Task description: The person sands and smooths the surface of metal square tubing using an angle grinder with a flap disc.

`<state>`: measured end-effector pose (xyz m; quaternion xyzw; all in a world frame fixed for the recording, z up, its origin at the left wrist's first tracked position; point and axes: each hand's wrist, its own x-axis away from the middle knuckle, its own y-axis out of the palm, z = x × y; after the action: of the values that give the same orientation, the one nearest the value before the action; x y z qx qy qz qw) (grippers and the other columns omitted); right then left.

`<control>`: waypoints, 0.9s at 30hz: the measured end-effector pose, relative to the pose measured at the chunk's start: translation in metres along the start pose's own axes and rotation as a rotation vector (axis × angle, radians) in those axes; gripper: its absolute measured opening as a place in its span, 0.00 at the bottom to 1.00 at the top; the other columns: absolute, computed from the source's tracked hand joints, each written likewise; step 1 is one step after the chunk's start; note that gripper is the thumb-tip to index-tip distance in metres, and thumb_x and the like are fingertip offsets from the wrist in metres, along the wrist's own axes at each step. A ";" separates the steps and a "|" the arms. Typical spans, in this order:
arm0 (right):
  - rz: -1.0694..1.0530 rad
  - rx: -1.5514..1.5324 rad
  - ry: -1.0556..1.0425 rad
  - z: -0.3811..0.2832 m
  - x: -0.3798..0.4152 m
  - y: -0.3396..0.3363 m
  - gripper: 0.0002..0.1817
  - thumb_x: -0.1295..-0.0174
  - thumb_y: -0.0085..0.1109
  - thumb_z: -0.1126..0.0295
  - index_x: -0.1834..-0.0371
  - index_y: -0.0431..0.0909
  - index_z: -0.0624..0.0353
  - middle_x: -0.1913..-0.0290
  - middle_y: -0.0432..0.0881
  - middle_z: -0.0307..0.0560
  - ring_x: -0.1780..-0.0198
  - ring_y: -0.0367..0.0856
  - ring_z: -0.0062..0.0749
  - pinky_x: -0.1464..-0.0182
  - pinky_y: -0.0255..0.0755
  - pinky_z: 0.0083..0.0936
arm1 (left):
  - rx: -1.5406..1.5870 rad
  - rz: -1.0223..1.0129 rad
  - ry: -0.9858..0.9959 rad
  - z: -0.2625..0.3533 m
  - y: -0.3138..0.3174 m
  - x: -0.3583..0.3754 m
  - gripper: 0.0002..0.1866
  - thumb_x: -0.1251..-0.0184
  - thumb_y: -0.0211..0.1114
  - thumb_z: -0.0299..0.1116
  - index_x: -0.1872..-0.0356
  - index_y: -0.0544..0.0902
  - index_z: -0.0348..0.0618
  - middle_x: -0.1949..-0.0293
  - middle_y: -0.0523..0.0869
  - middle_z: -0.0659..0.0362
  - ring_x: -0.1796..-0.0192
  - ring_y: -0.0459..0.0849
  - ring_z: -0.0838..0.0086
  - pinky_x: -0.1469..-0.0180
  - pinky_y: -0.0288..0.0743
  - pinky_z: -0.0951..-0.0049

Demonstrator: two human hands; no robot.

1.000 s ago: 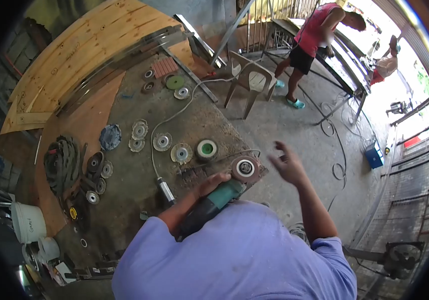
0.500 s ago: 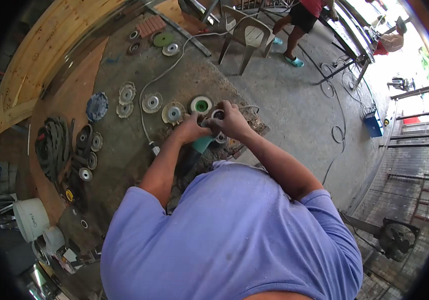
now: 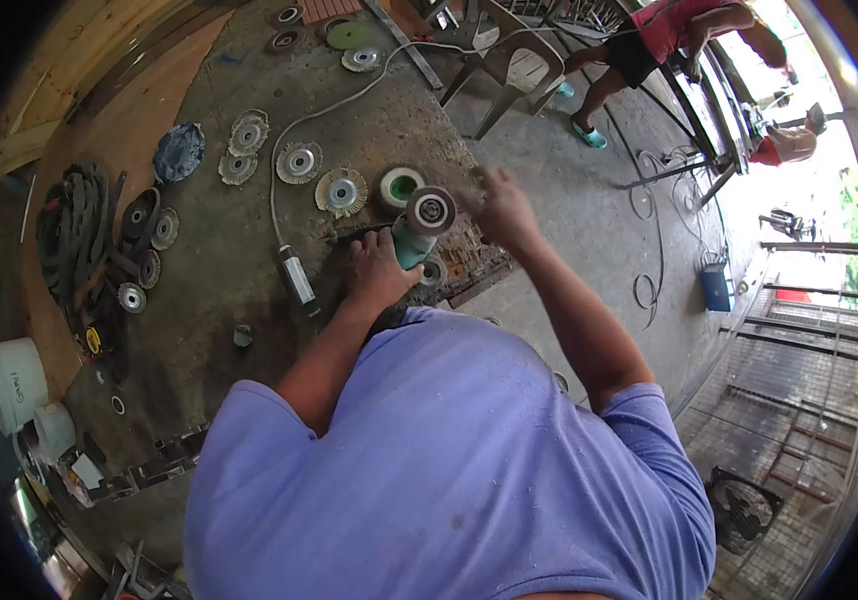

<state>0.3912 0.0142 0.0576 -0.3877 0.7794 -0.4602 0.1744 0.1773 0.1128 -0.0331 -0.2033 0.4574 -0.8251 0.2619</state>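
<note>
On the workbench edge, an angle grinder (image 3: 411, 243) held disc-up.
Its wheel (image 3: 431, 210) faces the camera; the left hand (image 3: 377, 272) is wrapped round the green body, the right hand (image 3: 502, 208) hovers just beside it, fingers spread and empty. Wire brush wheels (image 3: 341, 192) lie beyond.

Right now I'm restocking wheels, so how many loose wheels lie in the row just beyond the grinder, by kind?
Wire wheels: 4
Blue flap disc: 1
White wheel with green centre: 1
Total: 6
The left hand grips the angle grinder.
</note>
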 end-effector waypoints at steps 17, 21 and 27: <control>0.089 0.205 -0.371 -0.042 0.023 0.075 0.25 0.42 0.62 0.56 0.41 0.80 0.52 0.40 0.74 0.61 0.44 0.77 0.56 0.44 0.76 0.46 | -0.103 -0.078 0.025 -0.002 -0.011 0.000 0.47 0.47 0.78 0.54 0.32 0.71 0.33 0.38 0.78 0.38 0.35 0.76 0.40 0.33 0.70 0.44; -0.108 0.016 -0.406 -0.034 0.008 0.067 0.30 0.46 0.70 0.53 0.40 0.78 0.52 0.39 0.73 0.61 0.40 0.75 0.59 0.40 0.73 0.49 | -0.108 -0.060 0.034 0.000 -0.013 0.005 0.48 0.46 0.78 0.53 0.29 0.69 0.33 0.38 0.78 0.37 0.35 0.75 0.37 0.32 0.70 0.44; -0.015 -0.228 -0.240 -0.015 0.008 0.066 0.39 0.45 0.72 0.50 0.31 0.71 0.52 0.33 0.72 0.59 0.34 0.74 0.62 0.33 0.71 0.50 | -0.042 -0.057 0.002 0.000 -0.011 0.000 0.46 0.49 0.80 0.50 0.34 0.72 0.31 0.39 0.79 0.38 0.35 0.76 0.40 0.30 0.68 0.47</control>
<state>0.3470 0.0352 0.0096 -0.4630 0.7972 -0.3203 0.2179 0.1746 0.1170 -0.0237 -0.2211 0.4689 -0.8227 0.2333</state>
